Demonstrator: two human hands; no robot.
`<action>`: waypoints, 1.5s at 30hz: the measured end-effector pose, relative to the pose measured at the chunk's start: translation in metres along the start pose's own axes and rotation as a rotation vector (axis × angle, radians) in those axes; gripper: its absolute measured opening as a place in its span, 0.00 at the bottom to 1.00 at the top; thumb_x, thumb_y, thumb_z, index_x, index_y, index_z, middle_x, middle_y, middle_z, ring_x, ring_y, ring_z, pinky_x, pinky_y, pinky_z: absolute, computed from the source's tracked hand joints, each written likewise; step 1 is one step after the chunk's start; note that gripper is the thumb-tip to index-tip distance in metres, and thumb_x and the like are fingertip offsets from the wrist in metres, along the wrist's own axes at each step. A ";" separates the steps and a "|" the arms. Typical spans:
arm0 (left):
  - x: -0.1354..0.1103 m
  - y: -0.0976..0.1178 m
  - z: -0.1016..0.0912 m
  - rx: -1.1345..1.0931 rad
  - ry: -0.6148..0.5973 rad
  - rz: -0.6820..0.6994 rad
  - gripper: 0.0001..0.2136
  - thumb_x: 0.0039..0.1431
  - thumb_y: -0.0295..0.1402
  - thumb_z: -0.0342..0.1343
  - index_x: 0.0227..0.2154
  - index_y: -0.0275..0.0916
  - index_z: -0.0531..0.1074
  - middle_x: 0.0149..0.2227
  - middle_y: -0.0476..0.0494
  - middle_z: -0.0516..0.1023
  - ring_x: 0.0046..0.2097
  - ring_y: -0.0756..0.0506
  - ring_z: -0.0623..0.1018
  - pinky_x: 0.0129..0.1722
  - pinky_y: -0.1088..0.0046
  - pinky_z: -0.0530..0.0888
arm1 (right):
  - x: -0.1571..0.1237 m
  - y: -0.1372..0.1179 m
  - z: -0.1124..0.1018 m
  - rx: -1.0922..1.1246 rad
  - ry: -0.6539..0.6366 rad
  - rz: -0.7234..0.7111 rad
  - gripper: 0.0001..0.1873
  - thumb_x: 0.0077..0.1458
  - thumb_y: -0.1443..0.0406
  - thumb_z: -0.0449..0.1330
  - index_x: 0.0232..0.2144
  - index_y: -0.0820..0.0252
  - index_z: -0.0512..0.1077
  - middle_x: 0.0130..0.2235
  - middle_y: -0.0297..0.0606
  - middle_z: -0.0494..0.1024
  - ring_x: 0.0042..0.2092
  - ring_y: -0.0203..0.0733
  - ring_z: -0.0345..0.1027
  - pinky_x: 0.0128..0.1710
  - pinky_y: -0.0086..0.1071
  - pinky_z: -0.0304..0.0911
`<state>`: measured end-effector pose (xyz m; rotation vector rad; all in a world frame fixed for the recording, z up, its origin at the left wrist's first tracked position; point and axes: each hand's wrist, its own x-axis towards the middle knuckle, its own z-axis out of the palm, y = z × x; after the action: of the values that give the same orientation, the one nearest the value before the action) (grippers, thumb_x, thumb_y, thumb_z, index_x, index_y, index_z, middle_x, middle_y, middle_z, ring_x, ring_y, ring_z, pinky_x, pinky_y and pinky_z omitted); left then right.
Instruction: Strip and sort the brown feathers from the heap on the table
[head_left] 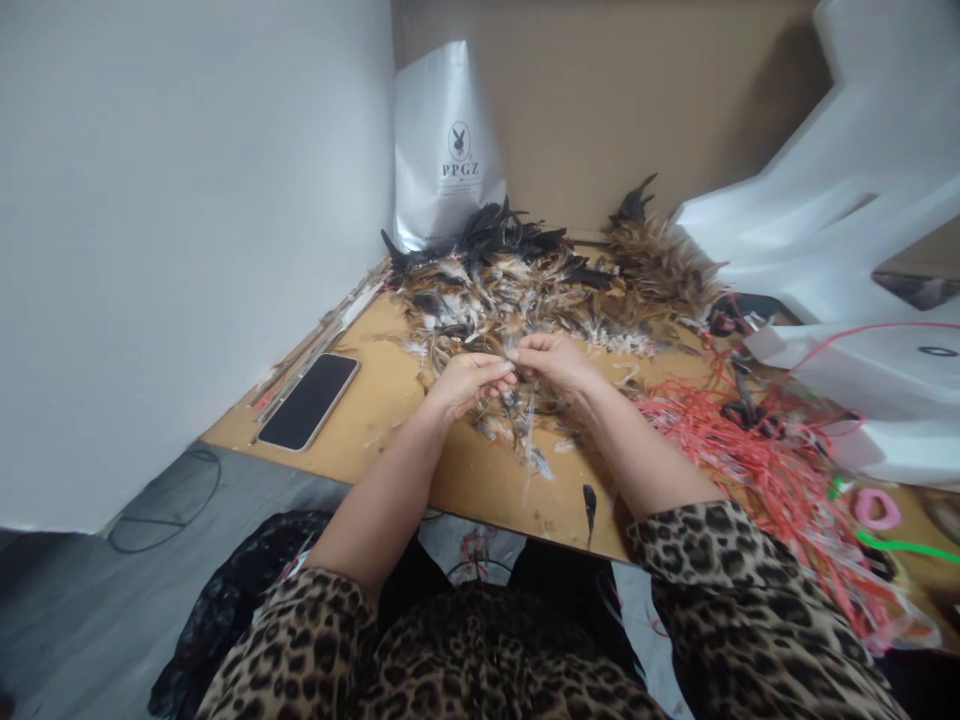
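My left hand (472, 383) and my right hand (556, 362) meet over the middle of the wooden table (390, 400). Both are closed, thumb against fingers, with their tips almost touching. Between the fingertips is what looks like a brownish feather (512, 340), though its outline blurs into the feathers behind. Just beyond my hands spreads a pile of brown, white and black feathers (480, 290). Loose feathers (536, 460) lie under and in front of my fingers, and a single black feather (590, 508) is close to the front edge.
A phone (309, 402) lies left, beside a white wall (187, 250). Behind the pile stand a silver bag (450, 140) and a brown feather bunch (664, 262). Tangled red-pink strings (727, 450), a pink ring (876, 509) and white plastic sheeting (832, 200) occupy the right.
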<state>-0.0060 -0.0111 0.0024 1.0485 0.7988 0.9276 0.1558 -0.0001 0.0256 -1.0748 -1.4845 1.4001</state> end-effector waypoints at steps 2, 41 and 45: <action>-0.001 0.000 0.001 0.051 0.006 0.000 0.11 0.42 0.34 0.63 0.25 0.30 0.74 0.24 0.44 0.75 0.22 0.57 0.71 0.23 0.83 0.66 | 0.000 0.000 -0.001 -0.036 -0.027 0.024 0.17 0.38 0.55 0.65 0.19 0.63 0.67 0.15 0.27 0.63 0.18 0.26 0.50 0.19 0.25 0.43; 0.012 0.007 -0.018 -0.525 0.404 0.195 0.04 0.47 0.25 0.59 0.28 0.33 0.72 0.26 0.46 0.76 0.23 0.58 0.71 0.19 0.87 0.62 | 0.044 -0.018 0.016 -0.766 0.259 -0.432 0.10 0.49 0.64 0.56 0.32 0.61 0.76 0.35 0.39 0.78 0.38 0.40 0.70 0.41 0.33 0.62; 0.012 0.002 -0.013 -0.521 0.290 0.110 0.04 0.48 0.26 0.58 0.29 0.34 0.73 0.33 0.43 0.78 0.28 0.55 0.75 0.21 0.86 0.65 | 0.018 -0.009 0.006 -0.262 0.318 -0.357 0.12 0.44 0.61 0.61 0.32 0.63 0.76 0.30 0.38 0.79 0.32 0.40 0.72 0.37 0.34 0.66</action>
<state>-0.0129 0.0048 -0.0006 0.5118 0.6850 1.3156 0.1443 0.0150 0.0339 -1.0674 -1.5541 0.7647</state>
